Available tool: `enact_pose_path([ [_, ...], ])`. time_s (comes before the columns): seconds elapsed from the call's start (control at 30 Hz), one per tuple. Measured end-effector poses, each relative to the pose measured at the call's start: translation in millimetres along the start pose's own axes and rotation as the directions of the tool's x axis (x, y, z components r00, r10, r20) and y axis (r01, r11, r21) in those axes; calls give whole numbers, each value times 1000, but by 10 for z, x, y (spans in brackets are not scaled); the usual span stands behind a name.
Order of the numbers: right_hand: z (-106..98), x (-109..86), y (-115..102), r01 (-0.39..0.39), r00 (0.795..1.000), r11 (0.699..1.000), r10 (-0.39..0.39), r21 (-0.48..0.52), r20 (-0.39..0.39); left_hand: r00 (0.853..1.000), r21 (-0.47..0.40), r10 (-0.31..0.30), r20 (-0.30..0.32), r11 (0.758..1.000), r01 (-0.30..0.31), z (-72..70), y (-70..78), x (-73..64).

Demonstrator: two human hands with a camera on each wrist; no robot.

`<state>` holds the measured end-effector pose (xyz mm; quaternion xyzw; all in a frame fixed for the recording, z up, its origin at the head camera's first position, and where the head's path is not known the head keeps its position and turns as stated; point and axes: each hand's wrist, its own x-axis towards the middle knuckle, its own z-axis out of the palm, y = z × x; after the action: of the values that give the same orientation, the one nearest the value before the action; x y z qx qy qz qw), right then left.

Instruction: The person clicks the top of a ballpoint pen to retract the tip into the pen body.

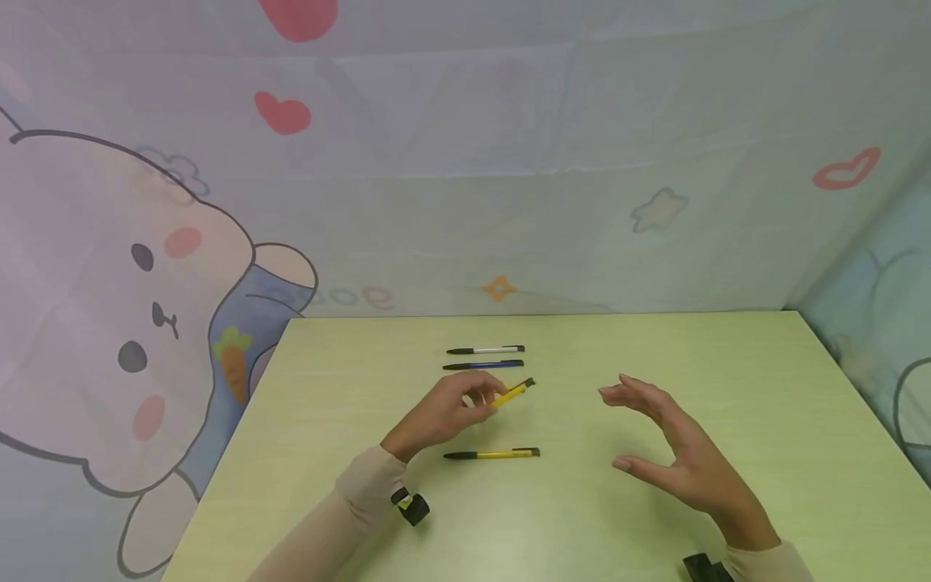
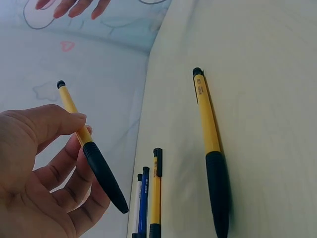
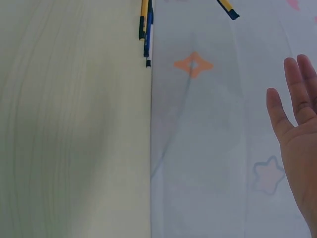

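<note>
My left hand (image 1: 447, 411) pinches a yellow pen (image 1: 513, 394) between thumb and fingers, above the table. In the left wrist view this pen's black grip (image 2: 105, 173) slants down to the right. A second yellow pen (image 1: 498, 454) lies on the table nearer to me. Farther back lie a blue pen (image 1: 490, 365) and a white pen (image 1: 494, 350), side by side. Beside them the left wrist view shows another yellow pen (image 2: 156, 191), mostly hidden by my left hand in the head view. My right hand (image 1: 684, 457) hovers to the right, fingers and thumb spread apart, holding nothing.
The pale yellow-green table (image 1: 349, 356) ends at a back edge against a hanging cloth (image 1: 451, 202) printed with hearts, stars and a cartoon animal. More cloth (image 1: 880, 323) hangs along the right side. A dark wrist camera (image 1: 412, 506) sits on my left sleeve.
</note>
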<state>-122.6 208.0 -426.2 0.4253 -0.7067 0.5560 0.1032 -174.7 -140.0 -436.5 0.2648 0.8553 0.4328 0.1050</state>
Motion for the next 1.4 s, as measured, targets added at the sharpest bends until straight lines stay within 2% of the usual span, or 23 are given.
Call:
enact_pose_path([
  [0.17, -9, -3, -74, 13, 1000, 1000, -13, 15, -3, 1000, 13, -14, 22, 1000, 13, -1, -32, -2],
  [0.43, -51, -38, -112, -13, 1000, 999, 13, -33, -2, 998, 68, 27, 56, 997, -31, -4, -89, 26],
  [0.8, -70, -52, -140, -10, 1000, 1000, 10, 6, -13, 993, 249, -50, 110, 968, 21, 56, -164, 60],
  [1.4, -94, -116, -115, 26, 999, 999, -25, 40, -30, 982, 333, -98, 161, 942, 39, 128, -306, 89],
])
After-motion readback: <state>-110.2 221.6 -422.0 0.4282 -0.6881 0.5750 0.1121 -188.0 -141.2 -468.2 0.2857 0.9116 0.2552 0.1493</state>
